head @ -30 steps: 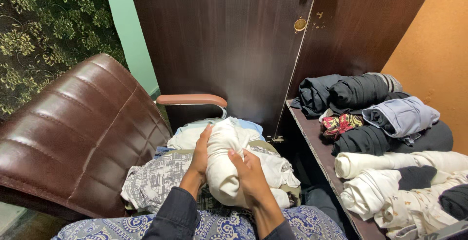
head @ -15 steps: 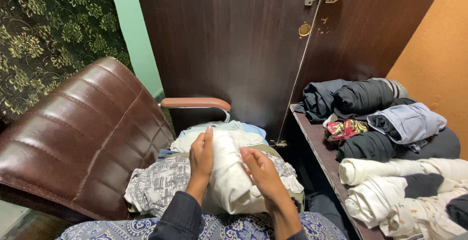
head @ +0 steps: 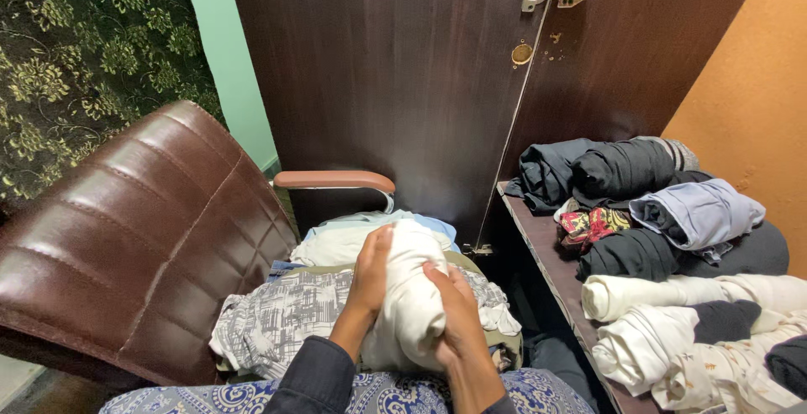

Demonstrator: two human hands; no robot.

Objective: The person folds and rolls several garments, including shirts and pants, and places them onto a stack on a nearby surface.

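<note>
While one brown leather chair (head: 143, 237) with a padded, stitched back fills the space left of the fingers, a grey-and-white printed cloth (head: 277, 317) lies crumpled just below them on its seat. The left hand (head: 370, 275) curls around one side of a single white rolled garment (head: 412, 296), soft and tube-shaped, and the right hand (head: 458, 313) wraps the other side, so both sets of fingers are closed on it. More pale clothes (head: 353, 237) lie under the roll, partly hidden. Right of the fingers, well apart, a dark wooden shelf (head: 538, 237) carries about ten rolled garments (head: 664, 212), dark, blue and white; the frame edge cuts off the nearest ones.
</note>
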